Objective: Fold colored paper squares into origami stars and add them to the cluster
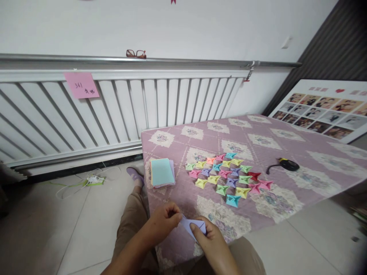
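A partly folded lilac origami paper [197, 226] is held between my two hands, above the near edge of the table. My left hand [165, 221] pinches its pointed left tip between thumb and forefinger. On the wider right end, my right hand [208, 233] lies with the thumb on top and the fingers underneath. Beyond my hands, several small folded paper pieces [225, 173] in many colours sit in rows on the cloth. To the left lies a stack of square paper [162, 172], pale blue on top.
The table has a mauve flowered cloth [183, 145]. A black and yellow object with a curved arm [288, 164] lies right. Behind stand a white radiator [160, 101] and a photo board [321, 110]. A power strip [96, 180] with cables is on the floor.
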